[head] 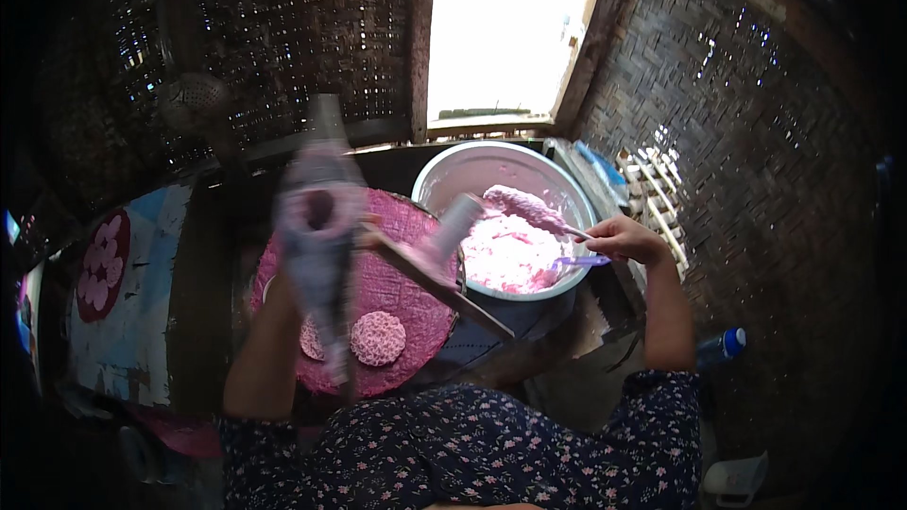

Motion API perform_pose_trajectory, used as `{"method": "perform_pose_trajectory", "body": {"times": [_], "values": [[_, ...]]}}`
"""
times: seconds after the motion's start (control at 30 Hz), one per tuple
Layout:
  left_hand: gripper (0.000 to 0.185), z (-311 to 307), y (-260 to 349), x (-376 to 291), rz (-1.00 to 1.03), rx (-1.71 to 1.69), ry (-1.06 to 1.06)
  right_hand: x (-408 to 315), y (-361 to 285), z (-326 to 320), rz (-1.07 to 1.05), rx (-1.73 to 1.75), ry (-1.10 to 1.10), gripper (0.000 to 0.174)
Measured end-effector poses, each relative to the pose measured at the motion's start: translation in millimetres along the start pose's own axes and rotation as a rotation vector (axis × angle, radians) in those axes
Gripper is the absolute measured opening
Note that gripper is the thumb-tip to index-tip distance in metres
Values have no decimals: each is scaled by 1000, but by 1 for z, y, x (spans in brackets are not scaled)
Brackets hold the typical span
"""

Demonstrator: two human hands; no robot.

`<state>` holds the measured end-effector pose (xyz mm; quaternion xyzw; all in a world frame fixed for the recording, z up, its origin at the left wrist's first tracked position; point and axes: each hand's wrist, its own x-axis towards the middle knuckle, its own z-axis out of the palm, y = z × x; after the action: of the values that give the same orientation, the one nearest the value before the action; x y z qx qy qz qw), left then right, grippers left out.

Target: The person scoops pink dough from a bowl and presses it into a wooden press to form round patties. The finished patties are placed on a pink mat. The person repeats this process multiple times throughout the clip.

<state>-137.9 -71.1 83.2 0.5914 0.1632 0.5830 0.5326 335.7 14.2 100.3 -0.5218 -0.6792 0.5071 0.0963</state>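
My right hand (618,237) grips the handle of a utensil whose head is coated in thick pink dough (526,208), over a large light-coloured basin (489,150). More pink dough (506,255) lies in the basin, lit by the window, beside a purple plastic utensil (582,261). My left hand (368,230) is largely hidden behind a blurred wooden press (319,227) with a round, dough-smeared opening. A second wooden part with a cylinder (457,223) slants towards the basin. Below them, a lacy pink round (378,338) lies on a round pink-stained board (418,297), another partly covered.
Pink rounds lie on a dark red disc (103,265) at the left, on a worn blue-and-white surface (152,297). A blue-capped bottle (733,342) and a clear plastic jug (735,476) are at the right. Woven walls surround a bright window (510,35).
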Motion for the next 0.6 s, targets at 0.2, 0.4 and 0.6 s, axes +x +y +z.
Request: {"method": "perform_pose_trajectory", "body": {"times": [0.2,0.4,0.6], "values": [[47,68,-86,76,-82,796,-44,-60,-72,-31,-181,-4,-154,31],[51,108,-83,91,-45,1012,-198,-81,-125,-36,-196,-712,0,26],[49,110,-114,98,-273,1070,-105,-65,-166,47,-592,-1568,505,12]]}}
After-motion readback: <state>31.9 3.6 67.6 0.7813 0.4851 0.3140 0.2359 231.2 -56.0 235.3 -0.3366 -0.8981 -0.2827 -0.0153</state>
